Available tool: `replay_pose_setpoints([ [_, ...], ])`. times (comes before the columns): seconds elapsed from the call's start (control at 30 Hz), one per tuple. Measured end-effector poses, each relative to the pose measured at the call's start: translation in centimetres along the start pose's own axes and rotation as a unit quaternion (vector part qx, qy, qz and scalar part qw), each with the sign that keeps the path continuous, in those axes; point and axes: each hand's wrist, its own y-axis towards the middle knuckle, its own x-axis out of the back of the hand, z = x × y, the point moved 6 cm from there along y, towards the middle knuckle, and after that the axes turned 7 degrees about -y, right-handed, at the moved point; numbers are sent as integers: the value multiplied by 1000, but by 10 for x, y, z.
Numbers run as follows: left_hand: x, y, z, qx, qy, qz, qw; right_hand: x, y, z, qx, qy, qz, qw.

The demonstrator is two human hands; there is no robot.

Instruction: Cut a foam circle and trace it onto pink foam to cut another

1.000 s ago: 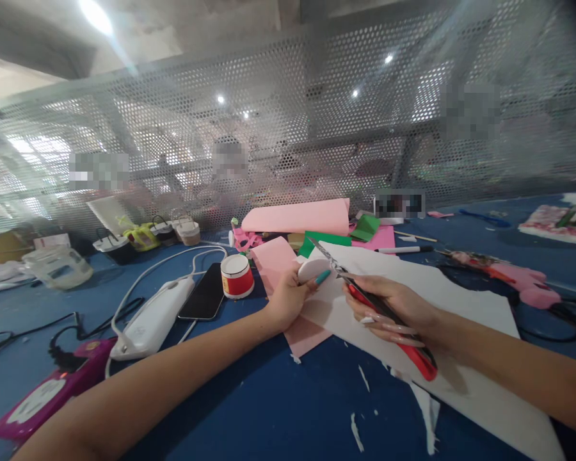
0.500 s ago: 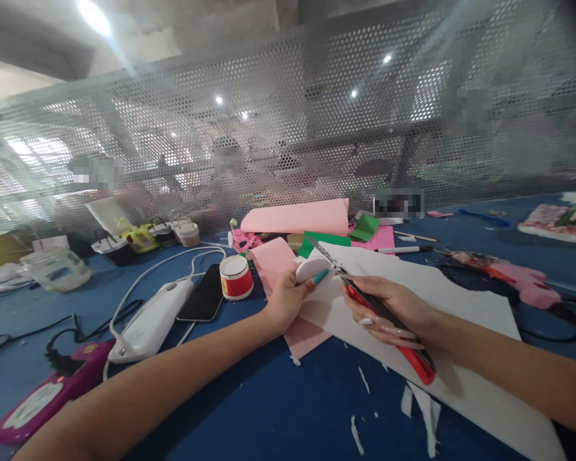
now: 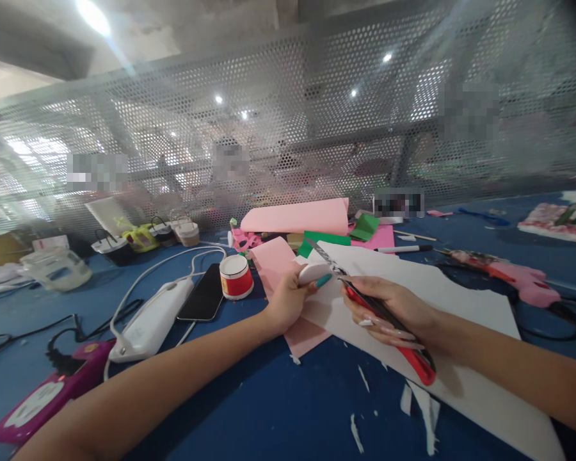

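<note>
My left hand pinches a small white disc between thumb and fingers, above the pink and white sheets. In my right hand is a pair of scissors with red and black handles. Their blades point up and left and come right up to the disc's edge; whether they touch it I cannot tell. A large white sheet lies beneath my right hand. Partly under my left hand is a pink sheet. A small red and white cup stands just left of that hand.
On the left are a phone, a white power strip with cables and a purple device. To the right lie a marker and a pink glue gun. White paper scraps dot the blue table. A perforated metal screen stands behind.
The white disc has tilted slightly in my left hand, so its face shows narrower. My right hand and the scissors have hardly moved.
</note>
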Motion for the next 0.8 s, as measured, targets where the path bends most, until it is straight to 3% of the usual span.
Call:
replay_pose_setpoints([
  [0.27, 3, -1, -6, -29, 6, -36, 999, 1, 0, -2, 0, 0, -3, 1000],
  [0.43, 1, 0, -5, -25, 67, -13, 997, 1, 1, -3, -4, 5, -6, 1000],
  [0.67, 8, 3, 0, -28, 65, -38, 997, 2, 2, -2, 10, -12, -8, 1000],
  [0.8, 4, 1, -3, -38, 132, -8, 991, 4, 4, -4, 20, -20, -2, 1000],
])
